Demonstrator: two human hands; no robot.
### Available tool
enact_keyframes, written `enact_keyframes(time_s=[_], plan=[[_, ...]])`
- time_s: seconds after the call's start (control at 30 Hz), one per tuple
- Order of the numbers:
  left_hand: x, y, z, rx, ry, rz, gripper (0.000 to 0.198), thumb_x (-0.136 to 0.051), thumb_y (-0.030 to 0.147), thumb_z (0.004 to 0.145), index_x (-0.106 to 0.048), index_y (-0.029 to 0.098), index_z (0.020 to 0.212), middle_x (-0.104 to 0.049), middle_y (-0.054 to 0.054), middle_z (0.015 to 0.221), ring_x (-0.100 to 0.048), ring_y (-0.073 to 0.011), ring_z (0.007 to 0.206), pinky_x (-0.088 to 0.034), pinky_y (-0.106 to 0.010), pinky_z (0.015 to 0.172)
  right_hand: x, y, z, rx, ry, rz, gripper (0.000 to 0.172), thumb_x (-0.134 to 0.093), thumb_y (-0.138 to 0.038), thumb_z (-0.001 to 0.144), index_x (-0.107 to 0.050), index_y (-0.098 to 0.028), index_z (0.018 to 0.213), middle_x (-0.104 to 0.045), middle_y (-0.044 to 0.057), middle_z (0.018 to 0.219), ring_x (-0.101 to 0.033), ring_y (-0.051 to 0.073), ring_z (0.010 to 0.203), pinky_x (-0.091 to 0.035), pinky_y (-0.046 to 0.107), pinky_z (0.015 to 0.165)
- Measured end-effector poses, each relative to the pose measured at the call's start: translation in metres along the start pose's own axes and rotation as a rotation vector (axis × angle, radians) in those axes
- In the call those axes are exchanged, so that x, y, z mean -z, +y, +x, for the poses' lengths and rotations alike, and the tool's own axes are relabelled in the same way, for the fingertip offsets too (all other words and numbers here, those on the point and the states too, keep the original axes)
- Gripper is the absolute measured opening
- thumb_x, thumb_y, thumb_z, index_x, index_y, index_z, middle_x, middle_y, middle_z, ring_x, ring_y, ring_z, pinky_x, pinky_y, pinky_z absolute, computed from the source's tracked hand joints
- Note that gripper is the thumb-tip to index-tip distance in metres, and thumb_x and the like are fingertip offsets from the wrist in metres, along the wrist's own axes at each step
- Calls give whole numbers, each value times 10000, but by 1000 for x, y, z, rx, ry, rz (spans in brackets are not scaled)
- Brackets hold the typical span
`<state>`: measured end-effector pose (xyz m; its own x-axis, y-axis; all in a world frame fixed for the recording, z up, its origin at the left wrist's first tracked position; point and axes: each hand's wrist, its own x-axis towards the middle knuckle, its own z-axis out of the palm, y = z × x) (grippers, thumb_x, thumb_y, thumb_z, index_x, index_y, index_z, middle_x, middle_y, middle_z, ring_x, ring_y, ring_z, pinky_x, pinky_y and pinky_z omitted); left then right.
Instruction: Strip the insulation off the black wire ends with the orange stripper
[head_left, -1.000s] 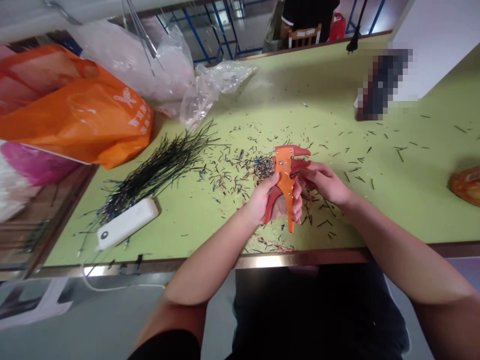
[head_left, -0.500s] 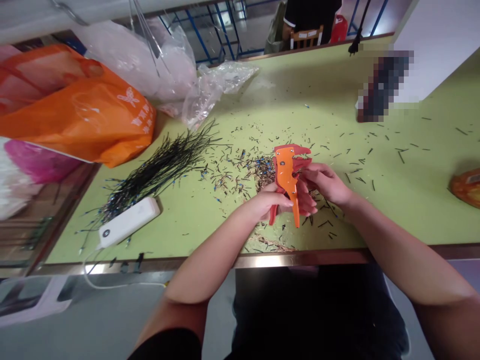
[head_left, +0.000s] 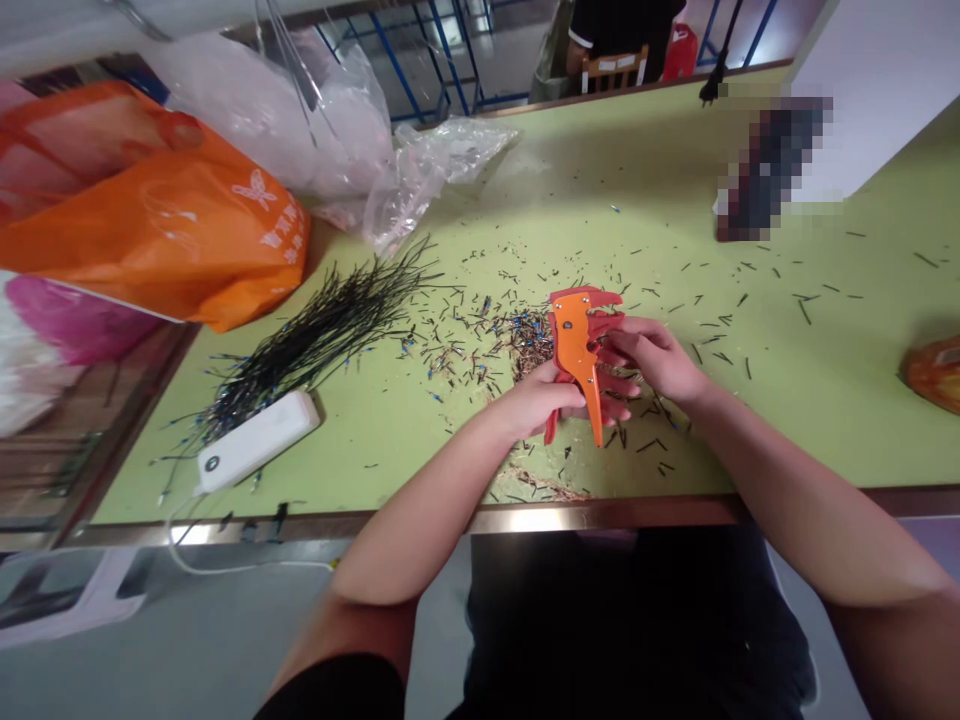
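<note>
An orange-and-red self-adjusting wire stripper (head_left: 574, 340) stands nearly upright above the green table (head_left: 675, 200). My left hand (head_left: 540, 400) is closed around its red handles. My right hand (head_left: 652, 360) sits at the tool's jaws, fingers pinched on a thin black wire (head_left: 604, 347) that is barely visible. A heap of cut wire ends with blue tips (head_left: 525, 345) lies just left of the tool. Black wires with blue terminals (head_left: 315, 350) lie in a long bundle further left, beside a white power strip (head_left: 255, 440).
Orange (head_left: 150, 220) and clear plastic bags (head_left: 420, 180) sit at the table's left. Wire scraps are strewn across the tabletop. A pixelated object (head_left: 772, 170) stands at the far right. A person in dark clothing (head_left: 622, 30) is beyond the table.
The stripper has tilted, its lower tip swinging to the right. My right hand has shifted slightly left, and the view has drifted a little.
</note>
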<state>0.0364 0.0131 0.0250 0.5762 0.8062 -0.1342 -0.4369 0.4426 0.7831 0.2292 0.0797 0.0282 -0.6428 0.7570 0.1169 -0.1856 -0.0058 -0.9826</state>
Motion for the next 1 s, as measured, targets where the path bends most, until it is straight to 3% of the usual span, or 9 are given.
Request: enact_keyframes(time_s=[0.1,0.2,0.37,0.63,0.8,1.0], plan=[[2,-1,2,-53,52,6,329,-674,195,676,-663,126,998,-778,-83,825,-731,-213,617,-605,-358,613,2,3,2,72,28,-89,415,-612,-440,1020,-563,-192,690,-488,-36,663,-426,88,555,-368,245,505],[4,0,4,-85,77,30,188,-634,239,651,-611,144,812,-708,-47,689,-671,-185,543,-574,-339,550,2,5,2,99,51,-150,428,-613,-478,1016,-612,-188,702,-491,-31,665,-375,100,583,-341,266,547],[5,4,2,-68,75,67,318,-612,242,652,-587,172,962,-659,20,633,-648,-167,512,-558,-316,527,4,9,1,97,86,-151,399,-628,-490,1003,-672,-190,744,-530,-23,677,-364,112,595,-308,279,560],[7,3,3,-99,5,48,329,-656,280,707,-602,161,1009,-636,26,632,-620,-149,482,-550,-305,521,5,9,1,84,88,-141,358,-625,-470,1000,-717,-196,789,-585,1,715,-403,127,610,-289,289,551],[12,-1,7,-105,60,22,392,-738,347,742,-601,156,1056,-732,-44,767,-747,-223,651,-617,-356,628,4,4,1,137,63,-162,435,-626,-452,1014,-599,-205,657,-439,-38,599,-347,116,557,-289,289,539],[13,-1,7,-95,21,-6,423,-729,329,750,-620,132,1108,-793,-154,947,-797,-295,826,-638,-424,743,3,-1,2,137,83,-160,473,-649,-487,996,-546,-208,629,-451,-41,586,-382,108,534,-318,280,522]])
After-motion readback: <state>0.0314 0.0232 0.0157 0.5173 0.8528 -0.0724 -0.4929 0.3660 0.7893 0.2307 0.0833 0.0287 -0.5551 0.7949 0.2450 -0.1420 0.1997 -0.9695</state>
